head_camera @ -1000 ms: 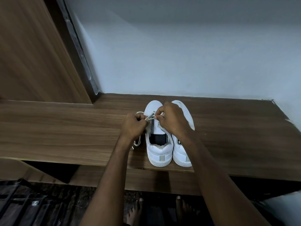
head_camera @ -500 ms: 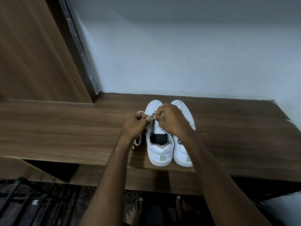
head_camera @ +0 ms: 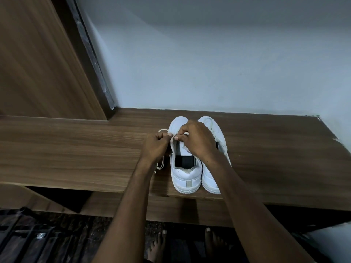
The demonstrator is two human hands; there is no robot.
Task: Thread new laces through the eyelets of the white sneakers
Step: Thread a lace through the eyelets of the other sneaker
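1. Currently, head view: two white sneakers sit side by side on the wooden worktop [head_camera: 76,149], heels toward the person, which keeps the eyelet rows in easy reach.
2. Left hand [head_camera: 154,147] is curled at the outer edge of the left sneaker [head_camera: 185,168]; its grip pinches the lace [head_camera: 161,164], probably to keep tension.
3. Right hand [head_camera: 197,139] is curled over the tongue area, fingertips pinching at the lace end, likely feeding an eyelet; the eyelet itself is hidden.
4. Slack lace trails onto the worktop left of the shoe.
5. Right sneaker [head_camera: 212,179] is untouched and partly covered by the forearm.
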